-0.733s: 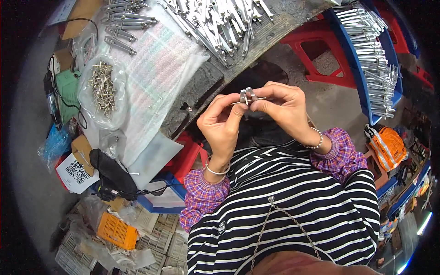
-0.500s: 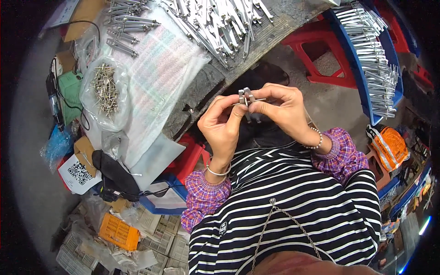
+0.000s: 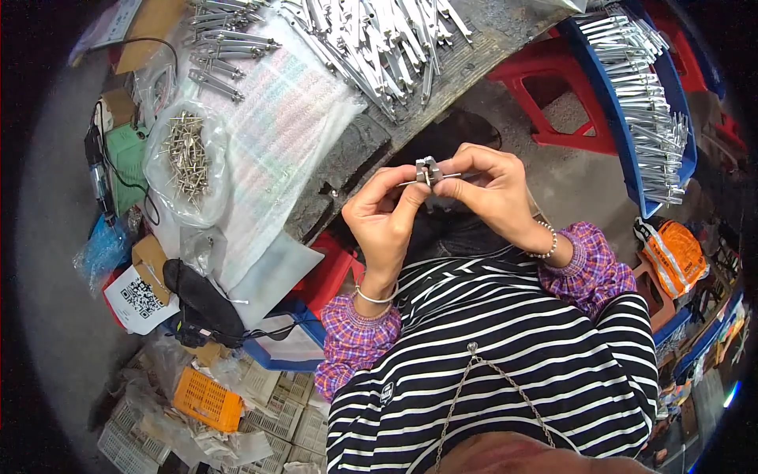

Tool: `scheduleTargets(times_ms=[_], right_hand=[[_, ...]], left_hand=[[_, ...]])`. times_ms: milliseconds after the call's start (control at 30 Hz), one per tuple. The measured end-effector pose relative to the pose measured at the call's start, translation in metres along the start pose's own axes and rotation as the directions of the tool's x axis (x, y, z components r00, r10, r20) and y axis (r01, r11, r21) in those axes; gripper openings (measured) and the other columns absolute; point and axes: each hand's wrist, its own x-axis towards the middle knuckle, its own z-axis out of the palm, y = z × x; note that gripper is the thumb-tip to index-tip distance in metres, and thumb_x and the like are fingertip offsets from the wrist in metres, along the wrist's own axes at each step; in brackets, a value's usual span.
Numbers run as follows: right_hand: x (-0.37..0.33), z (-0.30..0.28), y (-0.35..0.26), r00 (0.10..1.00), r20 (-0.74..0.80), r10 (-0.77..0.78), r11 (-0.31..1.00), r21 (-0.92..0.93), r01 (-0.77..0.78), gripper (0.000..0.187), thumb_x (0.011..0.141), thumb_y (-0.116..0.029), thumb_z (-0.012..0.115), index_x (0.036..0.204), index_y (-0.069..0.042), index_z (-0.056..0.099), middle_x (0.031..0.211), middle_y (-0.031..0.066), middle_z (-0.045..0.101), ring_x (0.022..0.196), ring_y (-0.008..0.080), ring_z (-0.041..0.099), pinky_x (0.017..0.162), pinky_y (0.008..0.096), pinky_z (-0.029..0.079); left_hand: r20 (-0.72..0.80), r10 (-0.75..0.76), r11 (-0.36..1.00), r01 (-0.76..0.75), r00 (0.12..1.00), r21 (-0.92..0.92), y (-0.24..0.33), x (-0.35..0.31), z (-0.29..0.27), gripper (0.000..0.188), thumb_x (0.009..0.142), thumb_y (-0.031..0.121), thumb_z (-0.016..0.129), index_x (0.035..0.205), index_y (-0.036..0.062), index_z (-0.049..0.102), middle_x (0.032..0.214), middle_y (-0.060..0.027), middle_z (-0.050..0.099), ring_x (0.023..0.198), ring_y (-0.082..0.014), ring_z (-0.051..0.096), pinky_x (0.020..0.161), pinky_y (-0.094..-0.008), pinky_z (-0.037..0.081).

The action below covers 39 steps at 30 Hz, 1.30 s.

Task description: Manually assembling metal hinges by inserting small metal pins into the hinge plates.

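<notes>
In front of my chest, my left hand [image 3: 383, 213] and my right hand [image 3: 493, 193] meet over a small silver metal part [image 3: 427, 170]. Its top is notched, and most of its body is hidden by my fingers. Thumb and forefinger of the left pinch one side of it. On the other side, the right hand's thumb and forefinger press in, with a thin metal pin [image 3: 452, 175] poking out between them. Another thin pin end [image 3: 406, 183] shows at the left fingertips. Long silver metal pieces [image 3: 387, 47] lie heaped on the workbench [image 3: 474, 59] beyond.
A clear plastic bag of pins [image 3: 187, 162] lies on the bench at left, near more metal pieces [image 3: 221, 47]. At right, a blue tray [image 3: 632, 186] carries rows of silver pieces beside a red stool [image 3: 545, 87]. An orange basket [image 3: 207, 399] is at lower left.
The metal part has turned slightly between my fingers, and a thin pin end now shows on the left side. Both hands stay nearly in place.
</notes>
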Motion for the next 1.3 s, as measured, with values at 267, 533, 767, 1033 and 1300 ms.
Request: scheduleTargets(times_ms=[267, 533, 767, 1033, 1300], right_hand=[[0.002, 0.003, 0.002, 0.999, 0.030, 0.044, 0.999, 0.031, -0.045, 0.011, 0.073, 0.000, 0.069, 0.081, 0.004, 0.063, 0.072, 0.0033, 0.059, 0.069, 0.0066, 0.057, 0.058, 0.0189, 0.045], [0.009, -0.001, 0.007, 0.971, 0.108, 0.211, 0.952, 0.203, -0.230, 0.017, 0.078, -0.004, 0.067, 0.092, 0.001, 0.061, 0.086, 0.0033, 0.063, 0.076, 0.0079, 0.058, 0.069, 0.0210, 0.048], [0.000, 0.003, 0.011, 0.948, 0.222, 0.227, 0.934, 0.227, -0.276, 0.031, 0.077, -0.001, 0.066, 0.106, 0.002, 0.055, 0.097, 0.0044, 0.059, 0.083, 0.0093, 0.058, 0.072, 0.0227, 0.049], [-0.006, 0.001, 0.012, 0.978, 0.167, 0.127, 0.992, -0.024, -0.125, 0.017, 0.076, -0.005, 0.065, 0.089, 0.004, 0.061, 0.077, 0.0046, 0.062, 0.069, 0.0079, 0.057, 0.058, 0.0224, 0.047], [-0.008, 0.000, 0.003, 0.986, 0.157, 0.047, 0.988, -0.156, -0.022, 0.016, 0.072, -0.007, 0.066, 0.084, 0.002, 0.063, 0.071, 0.0063, 0.062, 0.062, 0.0089, 0.057, 0.051, 0.0228, 0.044]], left_hand=[[0.015, 0.025, 0.996, -0.026, 1.000, 0.089, 0.000, -0.001, -0.003, 0.015, 0.076, -0.004, 0.066, 0.091, -0.0046, 0.064, 0.081, -0.0041, 0.060, 0.071, -0.0066, 0.056, 0.060, -0.0172, 0.043], [-0.003, -0.095, 0.995, 0.095, 0.996, 0.016, 0.003, 0.006, -0.004, 0.017, 0.077, -0.001, 0.067, 0.094, -0.0044, 0.064, 0.082, -0.0034, 0.063, 0.072, -0.0064, 0.057, 0.063, -0.0176, 0.044], [-0.059, -0.036, 0.999, 0.034, 0.998, -0.034, 0.003, 0.008, -0.003, 0.019, 0.077, -0.004, 0.065, 0.096, -0.0057, 0.062, 0.083, -0.0063, 0.064, 0.074, -0.0092, 0.060, 0.068, -0.0197, 0.047], [0.076, -0.048, 0.999, 0.049, 0.996, -0.008, 0.007, 0.007, -0.005, 0.029, 0.077, -0.004, 0.065, 0.104, -0.0045, 0.055, 0.094, -0.0085, 0.061, 0.084, -0.0119, 0.059, 0.075, -0.0242, 0.049], [0.071, 0.044, 0.997, -0.049, 0.997, 0.068, 0.008, 0.004, -0.005, 0.023, 0.075, -0.003, 0.066, 0.096, -0.0038, 0.056, 0.087, -0.0057, 0.060, 0.078, -0.0103, 0.059, 0.070, -0.0234, 0.050]])
